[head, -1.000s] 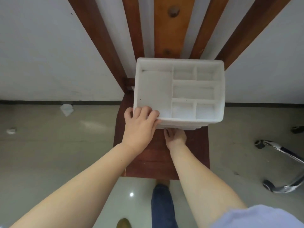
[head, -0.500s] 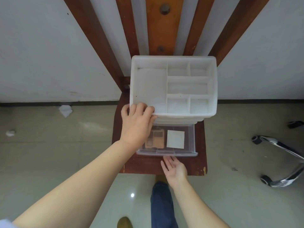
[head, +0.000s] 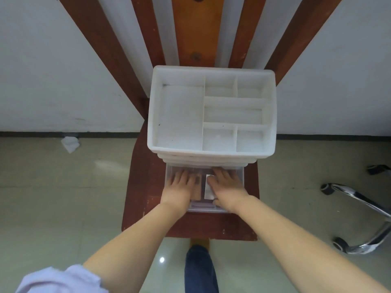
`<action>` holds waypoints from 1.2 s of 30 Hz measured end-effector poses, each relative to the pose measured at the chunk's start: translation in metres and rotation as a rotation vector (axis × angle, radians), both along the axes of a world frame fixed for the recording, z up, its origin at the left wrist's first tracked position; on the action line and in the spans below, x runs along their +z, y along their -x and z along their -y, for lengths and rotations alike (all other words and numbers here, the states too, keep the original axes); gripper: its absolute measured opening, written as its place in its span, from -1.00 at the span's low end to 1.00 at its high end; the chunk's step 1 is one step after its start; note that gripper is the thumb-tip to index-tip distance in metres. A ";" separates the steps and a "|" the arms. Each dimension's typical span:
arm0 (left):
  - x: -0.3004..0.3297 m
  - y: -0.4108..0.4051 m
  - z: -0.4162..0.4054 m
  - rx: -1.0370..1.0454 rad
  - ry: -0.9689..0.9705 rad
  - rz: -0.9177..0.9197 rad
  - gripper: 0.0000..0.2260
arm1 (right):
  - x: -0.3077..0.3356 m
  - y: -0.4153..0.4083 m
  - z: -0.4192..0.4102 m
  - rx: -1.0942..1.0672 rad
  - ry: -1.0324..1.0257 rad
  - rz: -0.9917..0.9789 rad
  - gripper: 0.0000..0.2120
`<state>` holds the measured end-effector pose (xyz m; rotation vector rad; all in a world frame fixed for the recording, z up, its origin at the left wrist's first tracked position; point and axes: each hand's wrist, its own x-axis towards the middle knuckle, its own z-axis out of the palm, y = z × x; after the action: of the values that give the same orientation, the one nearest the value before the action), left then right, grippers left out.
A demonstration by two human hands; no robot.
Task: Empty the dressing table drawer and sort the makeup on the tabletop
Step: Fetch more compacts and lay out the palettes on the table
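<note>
Wooden chair (head: 143, 187): one open drawer (head: 241, 176), two flat hands (head: 182, 185) (head: 226, 183) on two items

A white organiser (head: 211, 115) with divided top compartments stands on a red-brown wooden surface (head: 143, 182). Its clear drawer (head: 240, 172) is pulled out at the front, and both hands reach down into it: the left hand (head: 179, 187) over a brownish palette (head: 197, 187) (mostly hidden), the right hand (head: 227, 186) beside a white flat item (head: 208, 190). Whether the fingers grip anything cannot be told.
</note>
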<state>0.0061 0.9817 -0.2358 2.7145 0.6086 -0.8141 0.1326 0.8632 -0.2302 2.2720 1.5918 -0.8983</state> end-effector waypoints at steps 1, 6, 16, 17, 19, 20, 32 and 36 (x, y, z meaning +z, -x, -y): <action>-0.005 -0.004 -0.003 -0.048 -0.024 -0.034 -0.22 | -0.006 -0.001 0.000 0.032 -0.015 0.038 -0.37; -0.005 -0.009 -0.014 -0.154 -0.076 0.035 -0.19 | -0.009 0.007 0.003 -0.001 -0.120 0.076 -0.48; 0.063 0.050 -0.003 0.212 0.798 -0.367 -0.18 | 0.065 0.025 0.065 -0.466 0.025 -0.627 -0.29; 0.061 0.056 0.002 0.199 0.779 -0.440 -0.15 | 0.063 0.031 0.069 -0.384 0.166 -0.642 -0.26; 0.055 0.061 0.008 0.223 0.739 -0.481 -0.09 | 0.051 0.042 0.072 -0.276 0.352 -0.590 -0.19; 0.052 0.059 0.007 0.238 0.723 -0.472 -0.08 | 0.046 0.043 0.070 -0.291 0.377 -0.560 -0.15; 0.044 -0.025 -0.034 0.164 0.395 -0.298 -0.02 | 0.040 -0.039 -0.002 -0.322 0.160 -0.389 -0.14; 0.045 -0.024 -0.035 0.199 0.401 -0.256 -0.07 | 0.038 -0.037 -0.008 -0.277 0.191 -0.389 -0.16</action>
<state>0.0297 1.0163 -0.1907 2.1716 0.6705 -1.1043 0.1695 0.8707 -0.1918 2.3150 1.2628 -1.5722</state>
